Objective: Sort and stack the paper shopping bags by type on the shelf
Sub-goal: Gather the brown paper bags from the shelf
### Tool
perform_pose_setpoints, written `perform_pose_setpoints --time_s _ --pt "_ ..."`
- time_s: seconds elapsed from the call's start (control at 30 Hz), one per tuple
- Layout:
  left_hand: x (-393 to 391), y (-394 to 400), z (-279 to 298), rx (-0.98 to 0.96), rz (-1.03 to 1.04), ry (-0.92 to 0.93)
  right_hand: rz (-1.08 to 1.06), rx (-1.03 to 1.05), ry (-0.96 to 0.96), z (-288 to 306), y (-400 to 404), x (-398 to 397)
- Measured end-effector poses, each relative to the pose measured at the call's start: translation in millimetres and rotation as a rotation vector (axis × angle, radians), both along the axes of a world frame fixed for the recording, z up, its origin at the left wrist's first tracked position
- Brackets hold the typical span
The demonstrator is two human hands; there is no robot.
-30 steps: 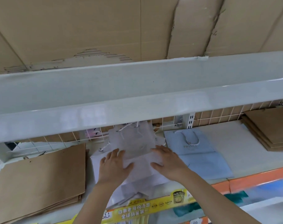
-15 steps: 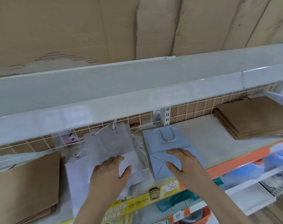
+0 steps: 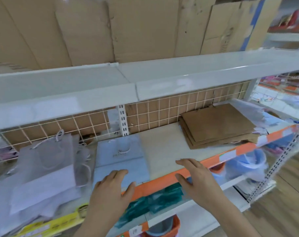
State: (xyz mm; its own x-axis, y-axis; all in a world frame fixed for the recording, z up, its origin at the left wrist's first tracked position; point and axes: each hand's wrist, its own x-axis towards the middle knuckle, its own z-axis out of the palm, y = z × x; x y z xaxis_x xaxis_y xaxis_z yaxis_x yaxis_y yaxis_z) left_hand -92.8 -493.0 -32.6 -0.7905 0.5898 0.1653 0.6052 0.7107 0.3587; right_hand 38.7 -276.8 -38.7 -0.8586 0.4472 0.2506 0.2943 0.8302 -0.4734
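A pile of pale lilac paper bags (image 3: 42, 170) with rope handles lies flat on the left of the shelf (image 3: 164, 151). Beside it lies a light blue bag (image 3: 121, 154), also flat. A stack of brown kraft bags (image 3: 215, 125) sits at the right, against the wire back. My left hand (image 3: 111, 190) hovers with fingers spread over the blue bag's near edge. My right hand (image 3: 196, 178) is spread over the shelf's orange front edge, above bare shelf. Neither hand holds anything.
A white upper shelf (image 3: 145, 89) overhangs the bags, with flattened cardboard (image 3: 128, 28) above it. A wire grid (image 3: 162, 115) backs the shelf. White and blue bags (image 3: 265, 115) lie at the far right. Lower shelves hold teal items (image 3: 154, 200) and blue plastic bags (image 3: 246, 165).
The view has swung right. My left hand left the lilac pile and now hovers at the blue bag. My right hand moved off the blue bag to the bare shelf edge.
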Motion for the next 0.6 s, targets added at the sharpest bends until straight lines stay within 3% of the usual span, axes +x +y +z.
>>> perform_pose_setpoints --time_s 0.33,0.6 --pt "38 127 1 -0.032 -0.099 -0.036 -0.181 -0.025 0.023 -2 108 89" --pt "16 230 -41 -0.052 -0.131 -0.192 -0.279 -0.031 -0.056 -21 207 98"
